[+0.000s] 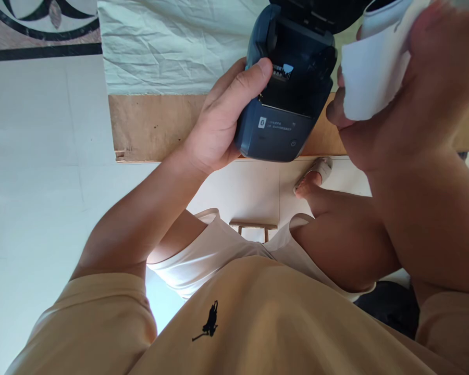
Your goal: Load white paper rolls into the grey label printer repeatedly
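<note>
My left hand (pixel 226 112) grips the left side of a dark blue portable label printer (pixel 273 133), thumb over its edge. The printer's black lid (pixel 328 13) is swung up, and its paper bay lies exposed, with a small printed label inside. To the right, my right hand (pixel 406 99) is closed around a white paper roll (pixel 375 78) with a loose end hanging down. The roll is beside the printer, apart from the bay. Part of the right hand is cut off by the frame's edge and blurred.
A wooden table edge (pixel 152 127) runs below the printer, with a wrinkled pale green cloth (pixel 172 47) over the tabletop. Under it stands a small wooden stool (pixel 253 226) on the tiled floor (pixel 35 156). My legs are close to the table.
</note>
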`<state>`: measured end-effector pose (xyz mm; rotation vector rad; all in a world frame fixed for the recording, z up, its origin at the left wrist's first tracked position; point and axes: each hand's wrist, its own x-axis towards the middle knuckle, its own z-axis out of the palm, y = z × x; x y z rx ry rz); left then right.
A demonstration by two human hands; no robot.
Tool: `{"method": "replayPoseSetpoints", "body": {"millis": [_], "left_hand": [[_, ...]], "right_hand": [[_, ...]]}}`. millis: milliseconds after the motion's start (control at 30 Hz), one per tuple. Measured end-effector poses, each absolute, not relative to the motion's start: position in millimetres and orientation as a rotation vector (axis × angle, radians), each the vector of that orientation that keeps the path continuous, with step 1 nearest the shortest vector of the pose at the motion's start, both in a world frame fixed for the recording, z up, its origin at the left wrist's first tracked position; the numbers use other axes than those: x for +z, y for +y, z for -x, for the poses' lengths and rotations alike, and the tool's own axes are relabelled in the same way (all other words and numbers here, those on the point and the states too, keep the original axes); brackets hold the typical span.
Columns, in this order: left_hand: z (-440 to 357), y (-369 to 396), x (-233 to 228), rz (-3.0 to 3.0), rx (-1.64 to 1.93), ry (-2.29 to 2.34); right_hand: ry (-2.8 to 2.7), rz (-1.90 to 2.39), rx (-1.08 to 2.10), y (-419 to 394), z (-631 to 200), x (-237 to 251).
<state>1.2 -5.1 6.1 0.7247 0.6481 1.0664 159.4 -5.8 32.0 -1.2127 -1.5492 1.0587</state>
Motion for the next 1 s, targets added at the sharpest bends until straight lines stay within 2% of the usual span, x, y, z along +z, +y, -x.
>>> {"method": "replayPoseSetpoints", "body": {"millis": [167, 367, 567, 767, 1000], "left_hand": [[-2.5, -4.8, 5.7, -0.742, 1.075, 0.668], [-1.4, -4.4, 5.5, -0.754, 1.058, 0.719], [-2.6, -4.1, 5.7, -0.754, 1.068, 0.729], [-2.6, -5.8, 7.0, -0.716, 1.072, 0.704], [-2.0, -7.6, 8.9, -0.715, 1.082, 0.679]], "right_hand": [[-1.37, 1.159, 1.208, -1.2, -160.6, 26.5], [-1.441, 1.135, 0.967, -7.2, -155.6, 23.8], [-1.439, 1.217, 0.878, -9.6, -152.3, 22.7], [-1.651, 1.203, 0.68, -9.7, -156.8, 23.1], [-1.687, 1.161, 0.707, -11.7, -157.2, 24.7]]}}
